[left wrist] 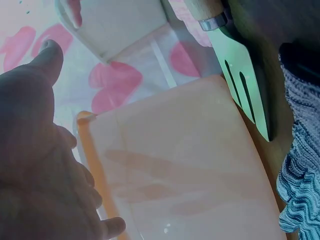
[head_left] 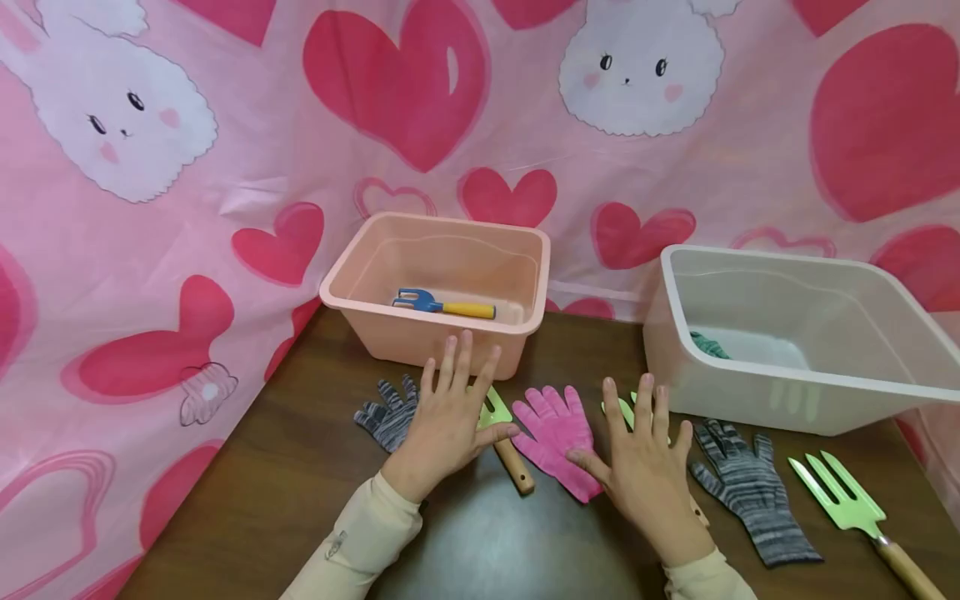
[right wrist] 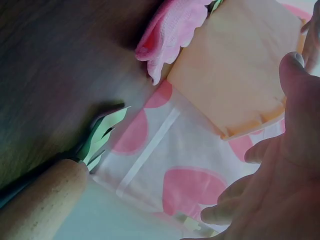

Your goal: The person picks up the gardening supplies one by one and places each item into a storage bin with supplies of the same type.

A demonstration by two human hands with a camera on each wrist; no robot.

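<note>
Two hands lie flat with every grip released on the worktop in front of the pink tub, left hand over a green fork, right hand beside the pink glove; best pinch the glove by its cuff.

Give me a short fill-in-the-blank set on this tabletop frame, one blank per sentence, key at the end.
1. The blue rake with the yellow handle lies inside the ____ bin.
2. Between the left hand and the right hand lies a ____ glove.
3. Both hands have their fingers ____ over the table.
4. The green fork with the wooden handle lies right of a grey striped ____.

Missing words: pink; pink; spread; glove
</note>
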